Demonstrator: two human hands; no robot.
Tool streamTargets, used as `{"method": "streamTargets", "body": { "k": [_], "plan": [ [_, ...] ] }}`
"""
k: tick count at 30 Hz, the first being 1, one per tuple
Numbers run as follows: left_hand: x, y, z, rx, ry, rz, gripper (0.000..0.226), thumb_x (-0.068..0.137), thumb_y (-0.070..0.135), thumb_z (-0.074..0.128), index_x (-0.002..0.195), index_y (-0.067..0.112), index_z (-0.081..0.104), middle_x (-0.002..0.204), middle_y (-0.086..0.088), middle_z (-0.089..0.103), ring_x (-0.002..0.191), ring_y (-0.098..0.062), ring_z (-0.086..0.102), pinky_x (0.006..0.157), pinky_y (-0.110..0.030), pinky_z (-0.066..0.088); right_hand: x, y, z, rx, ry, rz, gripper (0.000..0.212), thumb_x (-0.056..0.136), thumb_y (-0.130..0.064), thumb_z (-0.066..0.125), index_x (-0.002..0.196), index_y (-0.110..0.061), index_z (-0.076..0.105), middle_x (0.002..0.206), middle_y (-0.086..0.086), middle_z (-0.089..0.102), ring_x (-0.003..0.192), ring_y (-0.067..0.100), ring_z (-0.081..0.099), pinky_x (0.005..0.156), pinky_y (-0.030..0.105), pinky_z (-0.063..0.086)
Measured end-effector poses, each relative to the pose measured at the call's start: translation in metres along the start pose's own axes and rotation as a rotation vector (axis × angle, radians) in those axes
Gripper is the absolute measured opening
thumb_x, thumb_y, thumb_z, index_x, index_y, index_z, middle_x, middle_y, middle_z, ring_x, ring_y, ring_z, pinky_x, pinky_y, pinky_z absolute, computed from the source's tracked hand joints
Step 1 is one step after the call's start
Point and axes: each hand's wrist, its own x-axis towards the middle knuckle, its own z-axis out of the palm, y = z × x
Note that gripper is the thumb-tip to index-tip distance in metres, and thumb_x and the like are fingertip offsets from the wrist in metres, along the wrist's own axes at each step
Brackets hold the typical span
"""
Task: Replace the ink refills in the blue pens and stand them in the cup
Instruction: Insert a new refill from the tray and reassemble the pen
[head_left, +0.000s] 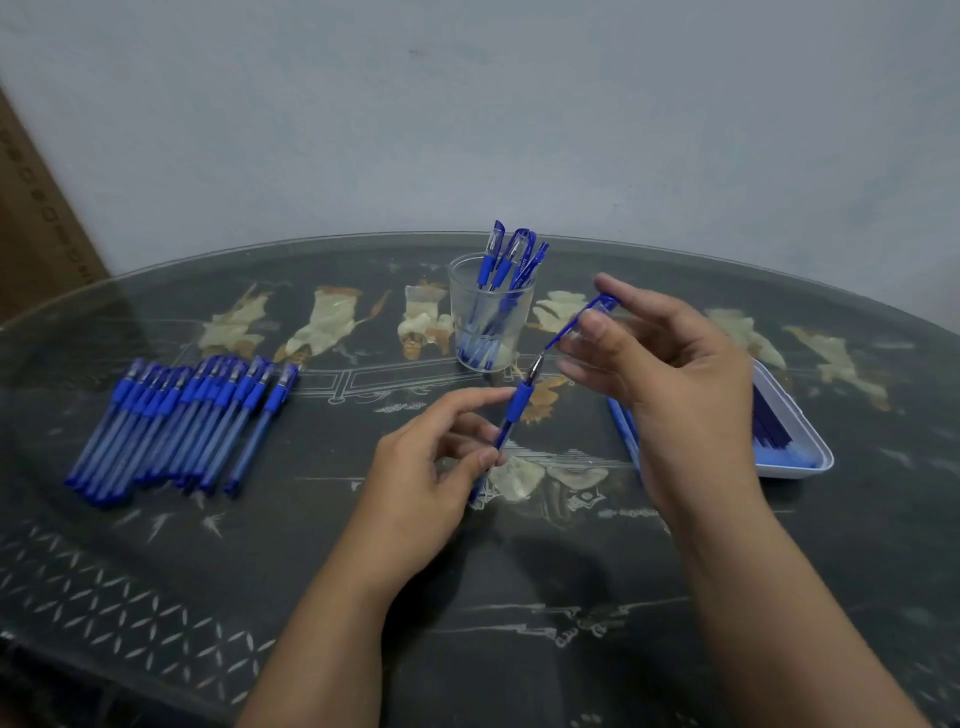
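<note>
While aloft over the table (156, 571), left hand (431, 467) pinching pen (518, 401), right hand (675, 374) pinching cap (579, 321).

Pale grey-blue wall (467, 104) from ten to two o'clock, evenly lit. Brown cardboard panel (36, 223) at ten o'clock. Dark glass-topped table (156, 571) with pale inlaid figures, filling six o'clock.

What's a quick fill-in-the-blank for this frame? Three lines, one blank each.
1. The left hand holds an uncapped blue pen, and the right hand holds its ____.
2. The row of pens lies on the table to the ____ of the clear cup.
3. The dark refills lie in a white ____.

Missing words: cap; left; tray.
</note>
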Motion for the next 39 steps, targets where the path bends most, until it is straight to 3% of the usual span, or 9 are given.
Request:
{"method": "streamTargets", "body": {
  "k": [7, 12, 14, 22, 26, 33, 35, 37, 39],
  "plan": [
    [0.0, -0.002, 0.0, -0.011, -0.019, 0.01, 0.059, 0.085, -0.007, 0.065, 0.108, 0.047, 0.065, 0.091, 0.007, 0.065, 0.083, -0.018, 0.07, 0.082, -0.029, 0.055, -0.005, 0.003, 0.006, -0.102, -0.069, -0.003, 0.023, 0.083, 0.0, 0.071, 0.1, -0.016, 0.073, 0.08, 0.007, 0.072, 0.079, 0.017, 0.072, 0.064, 0.03, 0.059],
    [0.001, -0.005, 0.001, -0.011, 0.009, 0.009, 0.052, 0.085, -0.008, 0.066, 0.111, 0.037, 0.067, 0.092, 0.008, 0.065, 0.083, -0.016, 0.07, 0.085, -0.037, 0.057, -0.004, 0.017, 0.005, -0.318, -0.118, -0.038, 0.023, 0.079, -0.012, 0.079, 0.095, -0.027, 0.075, 0.08, 0.007, 0.072, 0.082, 0.028, 0.071, 0.072, 0.048, 0.06],
    [0.001, -0.006, 0.001, 0.001, 0.022, 0.006, 0.049, 0.085, -0.007, 0.067, 0.109, 0.036, 0.067, 0.092, 0.01, 0.065, 0.084, -0.016, 0.07, 0.084, -0.038, 0.057, -0.003, 0.023, 0.005, -0.376, -0.114, -0.073, 0.024, 0.079, -0.017, 0.08, 0.097, -0.031, 0.074, 0.079, 0.003, 0.073, 0.083, 0.026, 0.071, 0.076, 0.048, 0.059],
    [0.001, -0.006, 0.003, 0.011, 0.057, -0.015, 0.034, 0.083, -0.006, 0.068, 0.102, 0.022, 0.068, 0.094, 0.018, 0.069, 0.084, -0.011, 0.071, 0.08, -0.034, 0.058, -0.003, 0.027, 0.008, -0.442, -0.091, -0.114, 0.026, 0.081, -0.014, 0.078, 0.099, -0.03, 0.071, 0.077, -0.001, 0.073, 0.081, 0.015, 0.071, 0.08, 0.043, 0.058],
    [0.0, -0.005, 0.004, 0.014, 0.086, -0.015, 0.035, 0.082, -0.007, 0.07, 0.101, 0.023, 0.069, 0.091, 0.014, 0.069, 0.083, -0.012, 0.071, 0.079, -0.034, 0.059, -0.005, 0.025, 0.009, -0.451, -0.111, -0.113, 0.024, 0.082, -0.013, 0.077, 0.1, -0.029, 0.07, 0.076, -0.001, 0.073, 0.081, 0.012, 0.071, 0.08, 0.041, 0.058],
    [0.003, -0.007, 0.003, 0.028, 0.087, -0.001, 0.037, 0.081, -0.005, 0.072, 0.097, 0.029, 0.068, 0.09, 0.013, 0.069, 0.083, -0.005, 0.068, 0.078, -0.017, 0.053, -0.006, 0.033, 0.012, -0.458, -0.099, -0.128, 0.023, 0.086, -0.012, 0.073, 0.103, -0.027, 0.067, 0.078, -0.002, 0.07, 0.079, 0.015, 0.071, 0.072, 0.044, 0.06],
    [0.004, -0.011, 0.0, 0.093, 0.093, 0.026, 0.029, 0.082, 0.005, 0.073, 0.1, 0.029, 0.069, 0.09, 0.012, 0.07, 0.089, -0.002, 0.067, 0.081, -0.016, 0.05, -0.004, 0.034, 0.015, -0.456, -0.079, -0.136, 0.024, 0.087, -0.011, 0.071, 0.103, -0.029, 0.067, 0.079, -0.001, 0.068, 0.08, 0.018, 0.07, 0.071, 0.045, 0.06],
    [0.007, -0.022, -0.005, 0.311, 0.158, 0.054, 0.022, 0.085, 0.026, 0.071, 0.107, 0.028, 0.067, 0.104, 0.015, 0.068, 0.101, 0.001, 0.061, 0.094, -0.019, 0.043, 0.004, 0.027, 0.017, -0.407, -0.014, -0.128, 0.023, 0.087, -0.009, 0.071, 0.101, -0.027, 0.068, 0.079, -0.001, 0.067, 0.077, 0.021, 0.071, 0.069, 0.046, 0.06],
    [0.009, -0.033, -0.01, 0.597, 0.242, -0.026, 0.033, 0.09, 0.043, 0.06, 0.12, 0.03, 0.061, 0.121, 0.014, 0.062, 0.121, -0.007, 0.05, 0.115, -0.034, 0.026, 0.019, 0.015, 0.017, -0.359, 0.074, -0.153, 0.02, 0.088, -0.008, 0.07, 0.101, -0.022, 0.066, 0.082, 0.003, 0.066, 0.075, 0.021, 0.071, 0.068, 0.044, 0.061]
  ]
}}
